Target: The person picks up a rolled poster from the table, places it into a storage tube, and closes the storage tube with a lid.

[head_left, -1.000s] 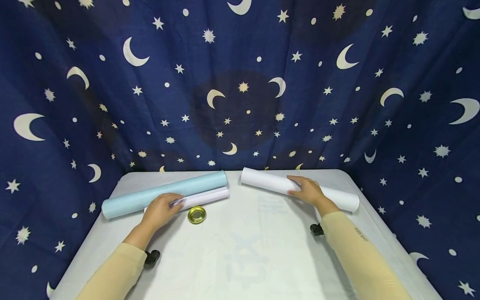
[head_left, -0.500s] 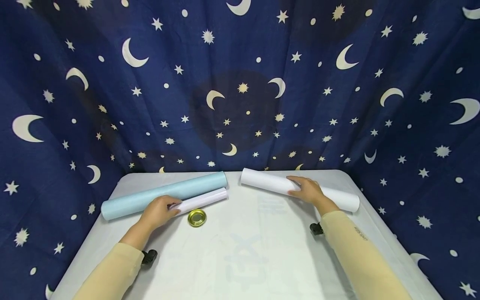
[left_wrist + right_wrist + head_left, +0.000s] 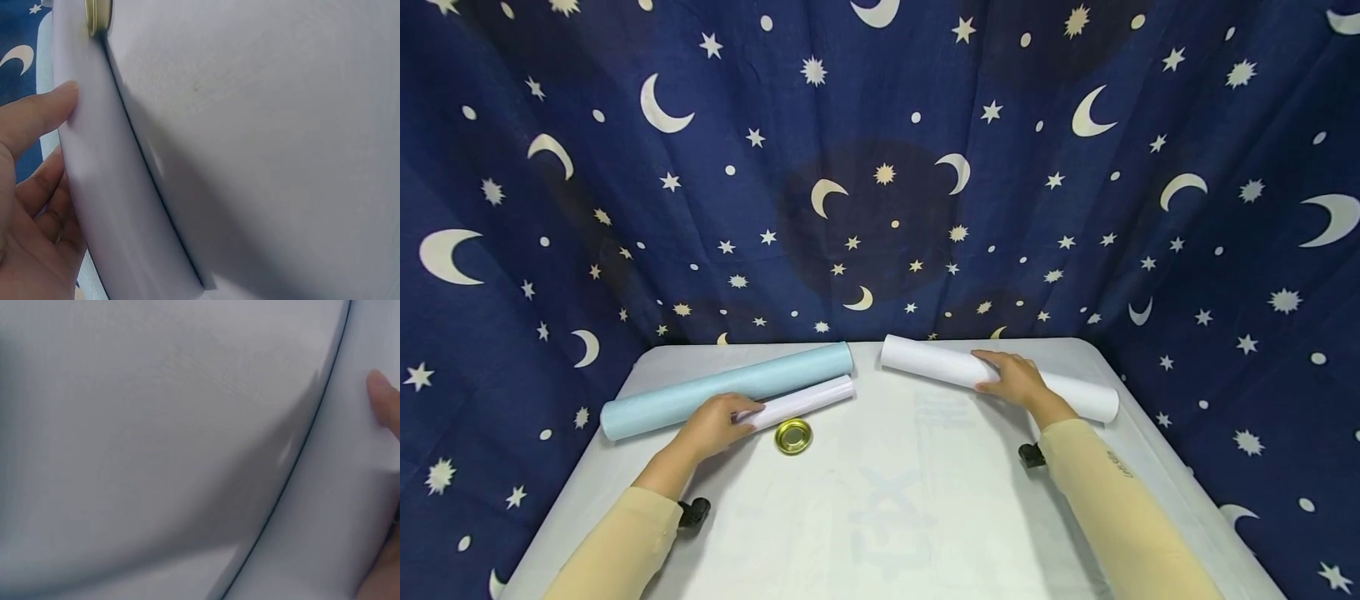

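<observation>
In the head view my left hand (image 3: pixel 709 427) holds a thin pale lilac roll (image 3: pixel 805 399) near its left end. The left wrist view has the thumb (image 3: pixel 62 103) on this roll's upper side and the other fingers curled behind it. A light blue roll (image 3: pixel 730 385) lies just beyond, partly covered by the hand. A small round gold lid (image 3: pixel 793 436) lies in front of the thin roll. On the right my right hand (image 3: pixel 1018 383) grips a thicker white roll (image 3: pixel 928 361) around its middle, thumb on the near side. Both rolls' far sides are hidden.
All of this lies on a white-covered table (image 3: pixel 880 483). A dark blue curtain (image 3: pixel 895 208) with moons and stars hangs behind and at both sides. Black wrist-worn pieces show beside the left sleeve (image 3: pixel 625 533) and the right sleeve (image 3: pixel 1112 500).
My left hand has slid left along the thin lilac roll, baring more of its right part. The right hand stays in place on the white roll.
</observation>
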Available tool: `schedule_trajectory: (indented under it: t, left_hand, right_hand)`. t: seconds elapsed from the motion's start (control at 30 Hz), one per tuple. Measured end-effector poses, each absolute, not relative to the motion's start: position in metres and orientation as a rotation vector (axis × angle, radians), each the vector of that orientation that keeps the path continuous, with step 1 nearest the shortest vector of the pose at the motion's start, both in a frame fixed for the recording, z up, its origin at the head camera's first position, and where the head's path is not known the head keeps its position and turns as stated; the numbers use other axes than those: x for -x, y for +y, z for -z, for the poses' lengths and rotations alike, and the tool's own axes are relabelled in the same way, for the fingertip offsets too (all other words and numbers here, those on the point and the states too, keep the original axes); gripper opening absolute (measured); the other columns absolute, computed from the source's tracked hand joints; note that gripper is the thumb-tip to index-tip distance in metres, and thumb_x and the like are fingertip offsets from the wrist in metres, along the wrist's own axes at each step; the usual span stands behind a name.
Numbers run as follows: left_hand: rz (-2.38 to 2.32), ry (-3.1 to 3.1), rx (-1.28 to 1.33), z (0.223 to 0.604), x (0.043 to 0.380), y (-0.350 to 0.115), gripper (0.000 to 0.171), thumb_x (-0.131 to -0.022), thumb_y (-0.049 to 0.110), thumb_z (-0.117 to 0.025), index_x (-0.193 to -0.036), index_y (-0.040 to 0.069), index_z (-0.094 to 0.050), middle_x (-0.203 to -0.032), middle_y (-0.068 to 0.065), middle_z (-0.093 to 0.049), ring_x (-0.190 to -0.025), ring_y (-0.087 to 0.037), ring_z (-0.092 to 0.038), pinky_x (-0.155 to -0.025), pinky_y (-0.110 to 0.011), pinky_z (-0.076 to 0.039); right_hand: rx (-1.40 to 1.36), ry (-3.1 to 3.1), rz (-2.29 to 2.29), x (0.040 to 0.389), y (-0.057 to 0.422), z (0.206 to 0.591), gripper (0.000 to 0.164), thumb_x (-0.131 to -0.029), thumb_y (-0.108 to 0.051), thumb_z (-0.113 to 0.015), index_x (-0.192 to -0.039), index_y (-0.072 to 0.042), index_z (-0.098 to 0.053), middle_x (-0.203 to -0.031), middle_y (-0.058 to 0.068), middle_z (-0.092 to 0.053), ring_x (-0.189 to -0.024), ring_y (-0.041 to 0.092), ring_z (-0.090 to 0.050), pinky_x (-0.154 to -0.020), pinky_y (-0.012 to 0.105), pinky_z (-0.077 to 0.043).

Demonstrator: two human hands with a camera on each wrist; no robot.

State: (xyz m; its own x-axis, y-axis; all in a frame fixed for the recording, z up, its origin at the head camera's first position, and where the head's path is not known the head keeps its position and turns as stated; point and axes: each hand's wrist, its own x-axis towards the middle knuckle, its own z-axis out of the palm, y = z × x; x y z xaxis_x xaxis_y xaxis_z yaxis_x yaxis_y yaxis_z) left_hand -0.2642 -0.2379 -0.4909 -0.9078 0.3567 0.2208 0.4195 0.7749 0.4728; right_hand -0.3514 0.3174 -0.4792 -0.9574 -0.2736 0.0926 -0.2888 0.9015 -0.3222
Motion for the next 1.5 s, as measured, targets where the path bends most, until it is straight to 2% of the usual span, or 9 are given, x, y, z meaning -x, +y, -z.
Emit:
schedule_trajectory:
  t: [0.37, 0.83, 1.3, 1.5]
  left_hand:
    - [0.809, -2.899, 0.648, 0.493, 0.264, -0.24, 0.039, -0.085, 0.006, -0.078, -0.123, 0.009, -0.072, -0.122, -0.012, -0.07, -0.118, -0.037, -0.061, -0.101, -0.054, -0.047]
    - [0.841, -2.908, 0.603, 0.493, 0.263, -0.244, 0.039, -0.085, 0.005, -0.077, -0.124, 0.011, -0.072, -0.125, -0.012, -0.068, -0.121, -0.038, -0.059, -0.103, -0.055, -0.045]
    - [0.936, -2.91, 0.579, 0.493, 0.258, -0.249, 0.038, -0.089, 0.008, -0.075, -0.126, 0.012, -0.071, -0.129, -0.016, -0.065, -0.124, -0.041, -0.056, -0.103, -0.057, -0.044]
    - [0.967, -2.911, 0.585, 0.491, 0.255, -0.253, 0.038, -0.091, 0.01, -0.074, -0.128, 0.011, -0.07, -0.131, -0.015, -0.065, -0.127, -0.04, -0.054, -0.105, -0.057, -0.043]
  right_hand:
    - [-0.495, -3.023, -0.587, 0.346, 0.321, 0.476, 0.075, -0.081, -0.031, -0.085, -0.147, -0.015, -0.052, -0.145, 0.019, -0.053, -0.131, 0.046, -0.047, -0.107, 0.063, -0.035]
    - [-0.549, -3.046, -0.658, 0.334, 0.321, 0.468, 0.076, -0.082, -0.037, -0.083, -0.149, -0.021, -0.051, -0.147, 0.016, -0.052, -0.132, 0.042, -0.048, -0.107, 0.06, -0.038]
    - [-0.559, -3.0, -0.701, 0.319, 0.32, 0.458, 0.074, -0.08, -0.04, -0.084, -0.147, -0.027, -0.053, -0.143, 0.016, -0.056, -0.128, 0.04, -0.053, -0.103, 0.058, -0.042]
    - [-0.532, -2.998, -0.716, 0.313, 0.319, 0.456, 0.075, -0.079, -0.044, -0.085, -0.146, -0.029, -0.054, -0.142, 0.015, -0.057, -0.121, 0.035, -0.057, -0.098, 0.056, -0.045]
